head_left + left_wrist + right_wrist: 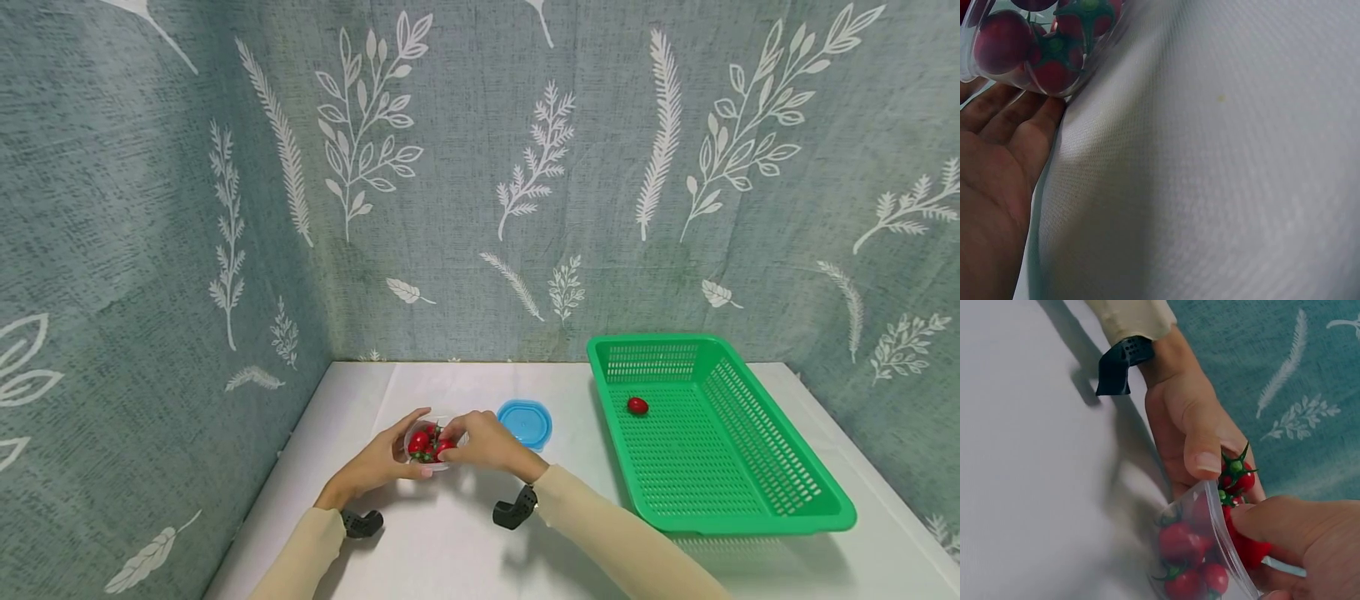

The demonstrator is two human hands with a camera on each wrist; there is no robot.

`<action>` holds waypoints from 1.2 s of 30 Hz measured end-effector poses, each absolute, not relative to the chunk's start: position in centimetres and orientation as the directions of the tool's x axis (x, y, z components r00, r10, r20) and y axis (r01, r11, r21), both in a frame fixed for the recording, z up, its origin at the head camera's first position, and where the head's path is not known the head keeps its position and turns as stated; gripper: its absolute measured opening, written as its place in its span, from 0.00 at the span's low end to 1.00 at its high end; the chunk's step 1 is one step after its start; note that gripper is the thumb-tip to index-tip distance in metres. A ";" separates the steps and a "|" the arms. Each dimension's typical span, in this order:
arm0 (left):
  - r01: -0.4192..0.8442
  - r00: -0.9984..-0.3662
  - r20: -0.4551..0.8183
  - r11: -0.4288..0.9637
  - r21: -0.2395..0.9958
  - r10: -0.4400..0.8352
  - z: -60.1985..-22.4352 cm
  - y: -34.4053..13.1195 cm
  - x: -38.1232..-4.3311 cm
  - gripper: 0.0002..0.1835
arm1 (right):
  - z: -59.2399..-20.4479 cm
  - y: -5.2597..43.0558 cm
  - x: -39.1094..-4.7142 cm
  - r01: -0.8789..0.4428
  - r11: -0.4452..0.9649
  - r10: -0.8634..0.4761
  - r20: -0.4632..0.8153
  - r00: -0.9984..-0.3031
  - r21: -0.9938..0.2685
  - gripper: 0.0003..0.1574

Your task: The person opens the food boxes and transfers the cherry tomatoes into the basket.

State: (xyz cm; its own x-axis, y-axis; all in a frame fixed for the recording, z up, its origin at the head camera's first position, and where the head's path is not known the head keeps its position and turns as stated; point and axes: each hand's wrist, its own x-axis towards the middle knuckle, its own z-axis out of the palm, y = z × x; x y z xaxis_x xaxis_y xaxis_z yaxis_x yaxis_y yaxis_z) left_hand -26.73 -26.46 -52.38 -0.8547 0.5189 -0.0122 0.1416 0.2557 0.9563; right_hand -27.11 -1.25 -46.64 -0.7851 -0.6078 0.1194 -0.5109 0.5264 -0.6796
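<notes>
A clear plastic tub of red cherry tomatoes with green stems stands on the white cloth. My left hand holds it from the left, thumb on the near side and fingers on the far side. In the left wrist view, the fingertips touch the tub's see-through wall. Reaching in from the right, my right hand pinches a cherry tomato at the mouth of the tub. The right fingers partly hide that tomato.
A blue lid lies on the table just beyond the right hand. To the right stands a green slotted basket with one red tomato inside. Leaf-patterned fabric walls border the table at the back and sides.
</notes>
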 end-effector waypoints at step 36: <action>0.164 -0.874 -0.005 0.304 0.939 0.487 -52.5 -26.5 -26.8 0.55 | -41.5 6.0 -27.7 -0.578 0.538 -0.492 0.328 -0.807 -0.614 0.11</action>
State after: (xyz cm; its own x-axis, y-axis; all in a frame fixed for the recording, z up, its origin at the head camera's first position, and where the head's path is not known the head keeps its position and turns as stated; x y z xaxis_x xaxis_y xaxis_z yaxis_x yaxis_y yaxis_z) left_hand -26.80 -26.52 -52.53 -0.8736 0.4866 -0.0050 0.1638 0.3037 0.9386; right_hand -27.68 6.05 -41.48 -0.8065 -0.4917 0.3282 -0.5778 0.5379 -0.6139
